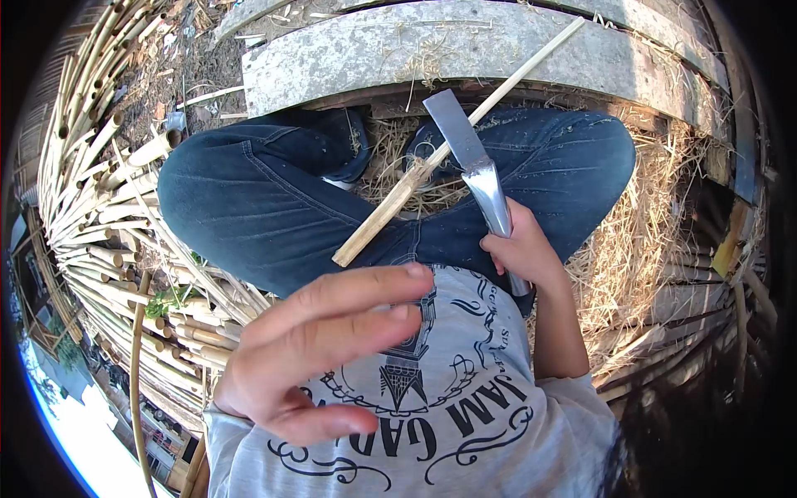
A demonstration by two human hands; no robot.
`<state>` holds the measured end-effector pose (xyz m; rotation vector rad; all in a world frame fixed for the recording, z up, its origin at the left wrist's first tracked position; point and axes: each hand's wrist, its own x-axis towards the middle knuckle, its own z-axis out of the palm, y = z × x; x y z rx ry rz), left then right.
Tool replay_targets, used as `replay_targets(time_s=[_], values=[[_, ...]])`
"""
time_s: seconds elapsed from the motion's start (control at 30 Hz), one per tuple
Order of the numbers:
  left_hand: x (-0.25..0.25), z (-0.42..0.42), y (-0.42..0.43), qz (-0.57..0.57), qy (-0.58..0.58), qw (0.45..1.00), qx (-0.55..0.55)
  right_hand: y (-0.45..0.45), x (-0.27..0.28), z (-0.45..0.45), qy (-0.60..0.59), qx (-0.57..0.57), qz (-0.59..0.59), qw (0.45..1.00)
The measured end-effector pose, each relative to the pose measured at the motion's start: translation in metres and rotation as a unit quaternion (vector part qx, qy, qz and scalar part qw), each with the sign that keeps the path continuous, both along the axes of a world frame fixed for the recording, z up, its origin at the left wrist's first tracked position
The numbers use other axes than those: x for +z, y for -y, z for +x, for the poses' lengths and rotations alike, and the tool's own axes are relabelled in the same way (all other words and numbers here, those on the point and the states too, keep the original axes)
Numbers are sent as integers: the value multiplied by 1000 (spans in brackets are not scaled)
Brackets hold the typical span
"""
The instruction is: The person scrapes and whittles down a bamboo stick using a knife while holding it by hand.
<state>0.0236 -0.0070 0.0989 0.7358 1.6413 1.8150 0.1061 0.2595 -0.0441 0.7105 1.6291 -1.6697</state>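
My left hand (307, 353) is raised in front of my shirt, its fingers apart and nothing in them. In my right hand (523, 245) is the metal handle of a broad-bladed tool (458, 133), its flat blade pointing up and away from me. A split bamboo stick (383, 217) lies slanted across my lap, its thick end near my shirt and its thin end over the plank. Fibres are tangled around the stick's middle. The tool's blade overlaps the stick in this view, and whether they touch I cannot tell.
A pale wooden plank (332, 62) runs across in front of my crossed legs (249, 199). Many cut bamboo poles (108, 257) are piled on the left. Straw and shavings (623, 282) cover the ground on the right, beside more boards.
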Motion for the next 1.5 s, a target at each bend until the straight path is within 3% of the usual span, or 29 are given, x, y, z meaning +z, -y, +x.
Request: replay_targets(time_s=[0.03,0.13,0.47,1.1,1.5], values=[[5,2,-1,136,54,989,-31,0,-1,0,-2,-2,-1,1000],[13,14,-7,195,105,973,-70,3,-5,-4,-22,0,-5,1000],[10,-2,-32,123,65,983,-116,-7,-7,-2,-2,10,-53,999],[11,0,-24,121,36,987,-103,-26,-20,-13,31,46,-114,992],[16,-20,-14,106,52,986,-118,-36,-23,-9,32,-11,-187,982]])
